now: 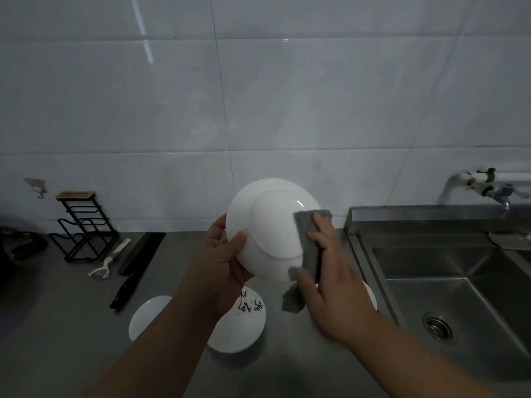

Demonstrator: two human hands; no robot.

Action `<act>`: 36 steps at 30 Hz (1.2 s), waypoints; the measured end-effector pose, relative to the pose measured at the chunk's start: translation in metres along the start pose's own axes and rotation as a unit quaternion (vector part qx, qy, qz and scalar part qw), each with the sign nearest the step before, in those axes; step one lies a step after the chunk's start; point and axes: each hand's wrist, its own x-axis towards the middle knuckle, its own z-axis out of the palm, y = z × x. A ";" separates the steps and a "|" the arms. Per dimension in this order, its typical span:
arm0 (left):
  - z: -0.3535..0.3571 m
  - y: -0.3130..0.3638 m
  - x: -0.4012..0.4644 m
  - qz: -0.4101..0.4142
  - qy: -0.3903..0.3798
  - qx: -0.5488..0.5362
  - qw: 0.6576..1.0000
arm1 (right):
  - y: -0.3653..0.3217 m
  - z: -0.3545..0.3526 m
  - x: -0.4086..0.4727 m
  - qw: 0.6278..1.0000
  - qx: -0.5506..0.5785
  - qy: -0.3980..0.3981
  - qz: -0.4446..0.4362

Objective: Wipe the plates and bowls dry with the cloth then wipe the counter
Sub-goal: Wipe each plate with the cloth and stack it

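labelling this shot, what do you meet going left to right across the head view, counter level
black rack → white peeler → black knife → left hand → white plate → grey cloth under the right hand → sink → tap

In front of me a plate (270,225) held above the tabletop (57,326), two bowls (238,323) on it below, knife (135,268) and rack (83,228) left, sink (459,282) right, tap (488,191) behind it.
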 end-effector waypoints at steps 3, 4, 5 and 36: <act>-0.009 0.009 0.003 -0.031 -0.040 0.044 0.998 | -0.001 -0.019 0.038 0.998 0.052 -0.001 0.047; -0.012 0.014 0.004 -0.040 -0.057 0.060 0.996 | -0.001 -0.026 0.053 0.999 0.043 -0.018 0.028; -0.014 0.019 0.004 -0.051 -0.073 0.077 0.993 | -0.001 -0.033 0.066 0.999 0.021 -0.038 -0.006; -0.021 0.050 0.036 -0.080 -0.150 0.101 0.980 | -0.016 -0.031 0.101 0.988 0.144 0.016 0.058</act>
